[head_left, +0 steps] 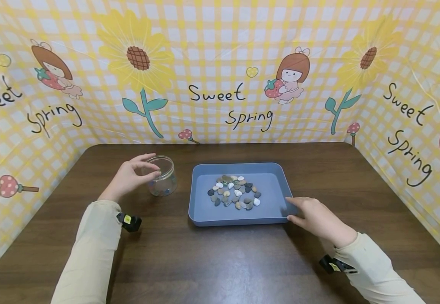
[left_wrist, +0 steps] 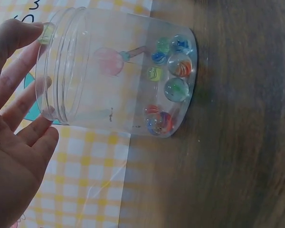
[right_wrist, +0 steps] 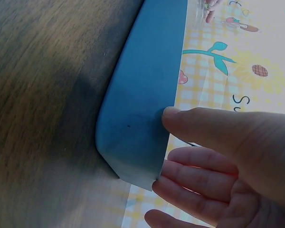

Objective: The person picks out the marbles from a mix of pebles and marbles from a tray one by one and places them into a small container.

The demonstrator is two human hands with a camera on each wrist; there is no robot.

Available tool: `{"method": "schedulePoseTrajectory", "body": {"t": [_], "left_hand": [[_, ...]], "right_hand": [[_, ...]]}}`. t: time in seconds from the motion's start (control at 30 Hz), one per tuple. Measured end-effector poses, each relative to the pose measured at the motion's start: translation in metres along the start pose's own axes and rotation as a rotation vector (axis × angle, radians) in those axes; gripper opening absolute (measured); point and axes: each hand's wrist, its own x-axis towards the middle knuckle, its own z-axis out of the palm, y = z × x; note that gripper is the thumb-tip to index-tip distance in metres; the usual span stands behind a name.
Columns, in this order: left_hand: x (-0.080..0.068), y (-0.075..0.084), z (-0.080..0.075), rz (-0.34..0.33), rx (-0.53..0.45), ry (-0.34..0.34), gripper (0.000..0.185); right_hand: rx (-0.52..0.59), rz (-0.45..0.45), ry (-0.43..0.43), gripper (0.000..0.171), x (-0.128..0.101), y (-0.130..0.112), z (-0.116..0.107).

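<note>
At the mouth of a clear plastic jar [head_left: 164, 183], my left hand [head_left: 131, 175] pinches a yellow-green marble [left_wrist: 46, 34] between thumb and finger. Its other fingers spread beside the jar's rim. Several glass marbles [left_wrist: 176, 90] with coloured swirls lie at the bottom of the upright jar. My right hand [head_left: 316, 217] holds the near right corner of a blue-grey tray [head_left: 273, 177], its thumb [right_wrist: 180, 121] on the near wall and its fingers at the right side. Inside the tray, several white, grey, brown and dark pebbles [head_left: 238, 193] lie in a loose group.
Jar and tray stand apart on a dark brown wooden table [head_left: 174, 261], the jar to the left. A yellow checked cloth [head_left: 212, 55] with printed flowers and figures walls in the back and both sides.
</note>
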Motion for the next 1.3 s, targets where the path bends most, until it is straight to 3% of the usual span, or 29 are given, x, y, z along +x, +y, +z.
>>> {"method": "schedulePoseTrajectory", "body": {"t": [0.47,0.67,1.07,1.3], "left_hand": [[-0.002,0.003,-0.001,-0.013,-0.005,-0.012,0.027],[-0.001,0.007,0.0,0.016,-0.019,0.013,0.025],[0.01,0.039,0.006,0.068,-0.113,0.002,0.025],[0.021,0.055,0.019,0.146,-0.102,-0.029,0.021]], "right_hand": [[-0.003,0.003,0.0,0.044,-0.001,0.0,0.0],[-0.005,-0.003,0.007,0.043,0.0,0.0,0.0],[-0.005,0.003,-0.006,0.044,0.0,0.001,-0.001],[-0.006,0.003,0.002,0.044,-0.001,0.0,-0.001]]}}
